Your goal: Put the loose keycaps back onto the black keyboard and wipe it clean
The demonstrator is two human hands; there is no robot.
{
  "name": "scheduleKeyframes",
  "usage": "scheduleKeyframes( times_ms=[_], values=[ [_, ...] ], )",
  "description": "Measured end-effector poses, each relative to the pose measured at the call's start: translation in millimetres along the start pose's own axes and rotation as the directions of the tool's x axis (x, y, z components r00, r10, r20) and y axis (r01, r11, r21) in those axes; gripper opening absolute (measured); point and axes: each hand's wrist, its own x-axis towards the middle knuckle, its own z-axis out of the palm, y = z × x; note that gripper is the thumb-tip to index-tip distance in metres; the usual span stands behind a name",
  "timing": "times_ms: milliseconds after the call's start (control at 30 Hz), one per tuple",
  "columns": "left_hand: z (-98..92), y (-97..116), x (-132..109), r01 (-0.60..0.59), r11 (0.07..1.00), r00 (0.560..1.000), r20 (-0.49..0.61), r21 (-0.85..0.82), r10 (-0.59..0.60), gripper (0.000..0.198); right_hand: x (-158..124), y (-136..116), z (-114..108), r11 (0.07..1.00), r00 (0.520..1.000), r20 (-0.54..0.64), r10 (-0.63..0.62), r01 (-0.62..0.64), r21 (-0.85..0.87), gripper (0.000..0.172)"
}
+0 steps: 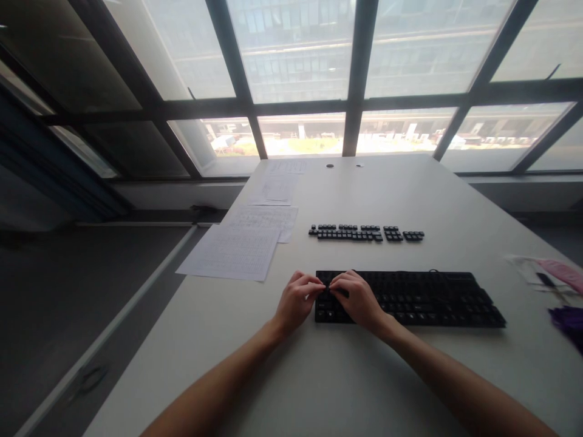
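Black keyboard (410,298) lay on worktop (364,376); left hand (296,301) and right hand (359,298) sat side by side at its left end, fingertips curled onto keys, grip not discernible. A row of loose keys (364,233) lay beyond. Lettering was unreadable.

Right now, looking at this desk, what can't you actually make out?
1. Head view: what, if anything, the fingertips grip at the left end of the keyboard; the left hand and right hand cover it.
2. Head view: lettering on the keyboard and the loose keycaps; too small.
3. Head view: print on the paper sheets; too small.
4. Head view: pink and purple items; blurred, cut off by the right edge.
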Motion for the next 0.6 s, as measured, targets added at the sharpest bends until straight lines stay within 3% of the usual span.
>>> scheduleKeyframes(
  times_ms=[333, 600],
  values=[
    [-7.0, 5, -2, -0.071, 0.991, 0.994, 0.085, 0.113, 0.062, 0.020, 4, -8, -5, 0.979, 0.990, 0.118, -0.076, 0.097, -0.179, 0.021],
    [-7.9, 9, -2, -0.112, 0.972, 0.988, 0.130, 0.208, 0.086, 0.019, 1, -13, -6, 0.966, 0.991, 0.125, -0.056, 0.086, -0.246, 0.017]
  ],
)
